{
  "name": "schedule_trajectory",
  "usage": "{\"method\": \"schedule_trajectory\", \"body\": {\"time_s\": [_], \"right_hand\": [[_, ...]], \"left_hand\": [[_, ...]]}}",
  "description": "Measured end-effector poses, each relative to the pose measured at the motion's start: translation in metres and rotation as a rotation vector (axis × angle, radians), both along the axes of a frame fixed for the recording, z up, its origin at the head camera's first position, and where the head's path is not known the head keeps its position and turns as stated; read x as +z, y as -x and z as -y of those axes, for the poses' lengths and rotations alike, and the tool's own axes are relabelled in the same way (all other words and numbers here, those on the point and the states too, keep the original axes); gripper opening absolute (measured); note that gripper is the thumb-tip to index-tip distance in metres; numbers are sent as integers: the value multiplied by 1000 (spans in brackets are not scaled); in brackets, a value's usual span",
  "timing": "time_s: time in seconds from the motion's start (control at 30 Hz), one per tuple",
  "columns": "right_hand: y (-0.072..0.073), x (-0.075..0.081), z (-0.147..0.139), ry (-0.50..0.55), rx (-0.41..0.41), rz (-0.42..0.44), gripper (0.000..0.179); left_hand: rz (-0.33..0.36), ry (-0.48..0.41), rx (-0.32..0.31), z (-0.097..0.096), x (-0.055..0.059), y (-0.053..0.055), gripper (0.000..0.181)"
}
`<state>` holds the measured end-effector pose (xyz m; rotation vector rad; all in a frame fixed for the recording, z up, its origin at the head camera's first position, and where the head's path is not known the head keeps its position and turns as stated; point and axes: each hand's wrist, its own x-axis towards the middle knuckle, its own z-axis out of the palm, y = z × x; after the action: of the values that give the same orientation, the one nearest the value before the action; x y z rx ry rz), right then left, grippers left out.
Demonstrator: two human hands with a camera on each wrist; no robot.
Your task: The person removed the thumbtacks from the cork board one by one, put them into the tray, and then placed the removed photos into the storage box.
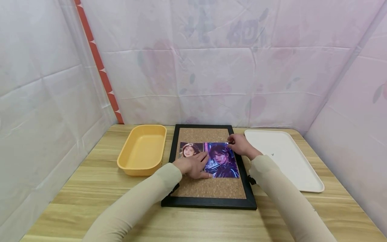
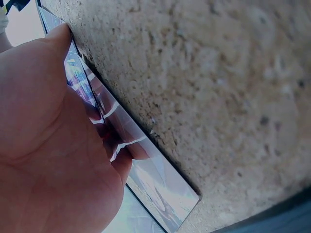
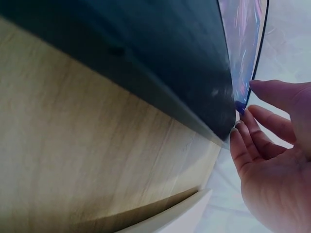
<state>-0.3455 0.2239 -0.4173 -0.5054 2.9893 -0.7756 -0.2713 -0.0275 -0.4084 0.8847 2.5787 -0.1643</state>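
At the centre of the frame a black-framed cork board lies on the worktop, two photos on it. The left hand presses flat, fingers straight, on the purple photo; a portrait photo lies just left of it. The right hand pinches something tiny at the purple photo's upper right corner, probably a pin. This looks like the fixing step; next, that corner needs a steady downward push.
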Motion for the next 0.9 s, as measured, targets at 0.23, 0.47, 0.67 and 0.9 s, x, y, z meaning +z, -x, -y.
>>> {"method": "schedule_trajectory", "body": {"time_s": [0.23,0.47,0.67,0.9], "right_hand": [[-2,-1,-3,92,-7,-3,33],[-8,0,-3,154,-80,57,46],[-14,0,-7,183,-79,100,42],[-23,2,-11,197,-55,134,30]], "left_hand": [[-5,-13,-3,1,-3,1,91],[1,2,2,0,-5,2,92],[-6,6,2,-1,-17,11,93],[-3,2,16,-1,-29,19,94]]}}
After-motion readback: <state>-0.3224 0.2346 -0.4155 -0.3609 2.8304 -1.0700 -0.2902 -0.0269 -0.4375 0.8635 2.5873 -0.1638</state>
